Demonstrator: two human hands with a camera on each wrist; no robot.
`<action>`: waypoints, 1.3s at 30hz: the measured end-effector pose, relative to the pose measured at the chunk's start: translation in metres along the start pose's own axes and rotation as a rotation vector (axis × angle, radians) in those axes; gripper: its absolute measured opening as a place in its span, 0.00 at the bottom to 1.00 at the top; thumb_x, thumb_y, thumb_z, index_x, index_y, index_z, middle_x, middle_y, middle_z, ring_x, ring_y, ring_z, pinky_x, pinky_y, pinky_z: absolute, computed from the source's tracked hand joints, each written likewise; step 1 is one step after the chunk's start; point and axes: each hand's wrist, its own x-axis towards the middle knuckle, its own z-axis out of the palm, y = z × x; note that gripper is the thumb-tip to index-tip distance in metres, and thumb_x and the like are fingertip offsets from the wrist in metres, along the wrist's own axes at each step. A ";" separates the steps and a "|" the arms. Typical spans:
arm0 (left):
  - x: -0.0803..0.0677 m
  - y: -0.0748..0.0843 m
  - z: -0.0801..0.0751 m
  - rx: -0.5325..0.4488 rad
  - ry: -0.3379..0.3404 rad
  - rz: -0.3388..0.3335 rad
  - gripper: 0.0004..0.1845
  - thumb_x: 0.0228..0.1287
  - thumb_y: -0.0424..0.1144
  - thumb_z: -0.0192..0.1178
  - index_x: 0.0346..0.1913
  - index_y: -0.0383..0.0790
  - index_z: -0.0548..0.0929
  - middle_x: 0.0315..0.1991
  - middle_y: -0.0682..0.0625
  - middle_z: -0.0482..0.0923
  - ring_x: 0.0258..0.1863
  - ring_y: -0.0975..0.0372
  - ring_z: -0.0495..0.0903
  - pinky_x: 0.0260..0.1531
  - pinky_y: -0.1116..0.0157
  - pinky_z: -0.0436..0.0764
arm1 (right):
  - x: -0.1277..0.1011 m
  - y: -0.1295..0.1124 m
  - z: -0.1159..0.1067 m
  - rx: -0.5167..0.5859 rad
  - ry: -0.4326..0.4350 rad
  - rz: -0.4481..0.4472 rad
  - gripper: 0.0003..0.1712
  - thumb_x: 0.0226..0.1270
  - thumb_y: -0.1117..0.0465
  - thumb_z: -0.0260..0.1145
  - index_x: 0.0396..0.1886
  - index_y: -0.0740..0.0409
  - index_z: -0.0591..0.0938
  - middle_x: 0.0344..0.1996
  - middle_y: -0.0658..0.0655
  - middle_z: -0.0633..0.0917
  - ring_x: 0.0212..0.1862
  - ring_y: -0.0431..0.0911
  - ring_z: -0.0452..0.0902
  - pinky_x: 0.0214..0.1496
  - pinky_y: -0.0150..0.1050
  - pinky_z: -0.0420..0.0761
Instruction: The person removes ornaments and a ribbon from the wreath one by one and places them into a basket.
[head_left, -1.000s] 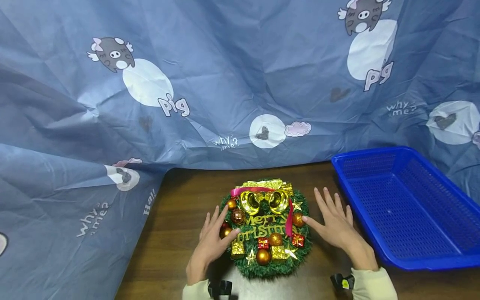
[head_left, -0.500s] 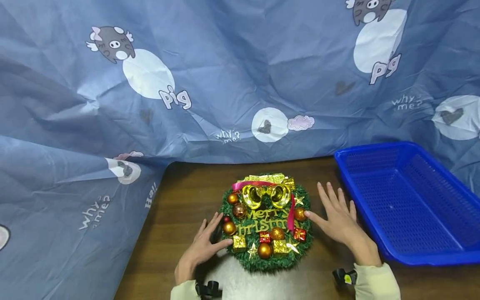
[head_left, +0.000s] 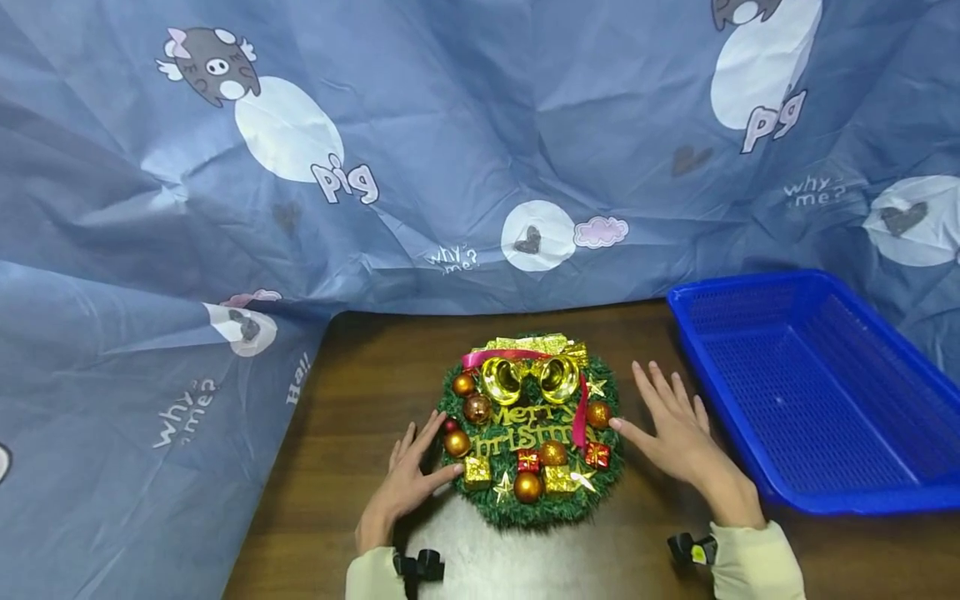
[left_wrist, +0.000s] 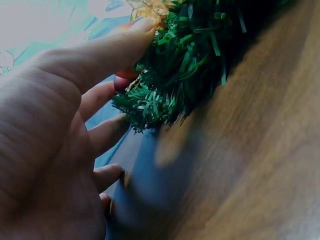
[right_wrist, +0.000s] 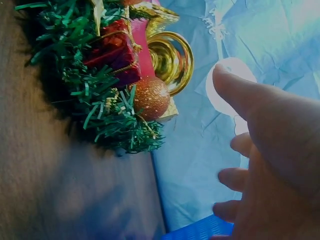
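Note:
A green Christmas wreath (head_left: pixel 531 428) with gold bells, gold and red baubles, little gift boxes and a "Merry Christmas" sign lies flat on the wooden table (head_left: pixel 360 400). My left hand (head_left: pixel 408 479) lies open at its left edge, thumb touching the greenery (left_wrist: pixel 170 75). My right hand (head_left: pixel 671 433) is open just off the wreath's right edge, fingers spread, thumb pointing at an orange bauble (right_wrist: pixel 151 97). In the right wrist view a gap shows between the thumb (right_wrist: pixel 240 90) and the wreath (right_wrist: pixel 95 75).
A blue plastic mesh basket (head_left: pixel 810 392) stands on the table at the right, close to my right hand. A blue-grey cloth printed with pigs (head_left: pixel 300 167) hangs behind and covers the left side.
The left hand has slid back off the baubles to the wreath's left rim. The right hand has barely moved. The view has shifted slightly.

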 end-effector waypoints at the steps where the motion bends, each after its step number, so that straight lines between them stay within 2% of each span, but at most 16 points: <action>1: 0.000 0.000 0.000 -0.001 0.000 -0.002 0.44 0.57 0.56 0.64 0.75 0.60 0.54 0.77 0.51 0.48 0.76 0.44 0.36 0.70 0.39 0.31 | 0.001 0.000 0.001 0.002 0.017 -0.030 0.51 0.64 0.37 0.59 0.78 0.50 0.47 0.75 0.67 0.49 0.74 0.68 0.37 0.69 0.70 0.39; 5: 0.001 0.002 -0.001 -0.011 -0.001 -0.008 0.45 0.57 0.56 0.65 0.75 0.60 0.54 0.77 0.52 0.47 0.76 0.44 0.35 0.70 0.39 0.31 | 0.002 -0.004 0.004 0.005 0.084 -0.131 0.41 0.62 0.48 0.67 0.69 0.63 0.65 0.66 0.70 0.68 0.68 0.67 0.59 0.67 0.65 0.59; 7: 0.000 0.003 -0.001 -0.012 -0.004 -0.015 0.45 0.57 0.56 0.65 0.75 0.60 0.54 0.77 0.52 0.48 0.76 0.44 0.35 0.70 0.39 0.30 | 0.003 -0.005 0.006 0.008 0.104 -0.152 0.38 0.61 0.51 0.69 0.66 0.64 0.69 0.62 0.69 0.72 0.64 0.66 0.65 0.64 0.63 0.64; 21: 0.000 0.003 -0.001 -0.017 -0.017 -0.035 0.45 0.57 0.56 0.65 0.75 0.61 0.54 0.76 0.53 0.48 0.76 0.45 0.35 0.70 0.41 0.29 | 0.017 -0.007 0.015 0.003 0.015 -0.120 0.37 0.62 0.51 0.68 0.66 0.63 0.69 0.62 0.69 0.73 0.63 0.67 0.65 0.63 0.65 0.66; 27: 0.000 0.002 0.000 -0.020 -0.011 -0.037 0.45 0.56 0.55 0.66 0.75 0.60 0.54 0.76 0.51 0.49 0.76 0.44 0.35 0.70 0.40 0.29 | 0.022 -0.008 0.021 0.007 -0.023 -0.124 0.33 0.61 0.53 0.68 0.63 0.61 0.73 0.60 0.67 0.75 0.61 0.66 0.68 0.61 0.63 0.69; 35: 0.001 0.002 0.000 -0.027 -0.009 -0.062 0.47 0.55 0.55 0.67 0.75 0.61 0.53 0.76 0.52 0.49 0.76 0.45 0.35 0.70 0.41 0.29 | 0.030 -0.010 0.029 -0.010 0.003 -0.185 0.27 0.59 0.58 0.71 0.57 0.62 0.78 0.51 0.63 0.81 0.55 0.61 0.75 0.58 0.59 0.74; 39: 0.002 0.002 0.001 -0.030 -0.013 -0.084 0.47 0.54 0.56 0.67 0.75 0.62 0.53 0.76 0.53 0.50 0.76 0.46 0.34 0.70 0.40 0.29 | 0.032 -0.010 0.031 -0.012 0.009 -0.188 0.24 0.58 0.61 0.71 0.55 0.61 0.79 0.49 0.61 0.82 0.53 0.58 0.77 0.57 0.56 0.76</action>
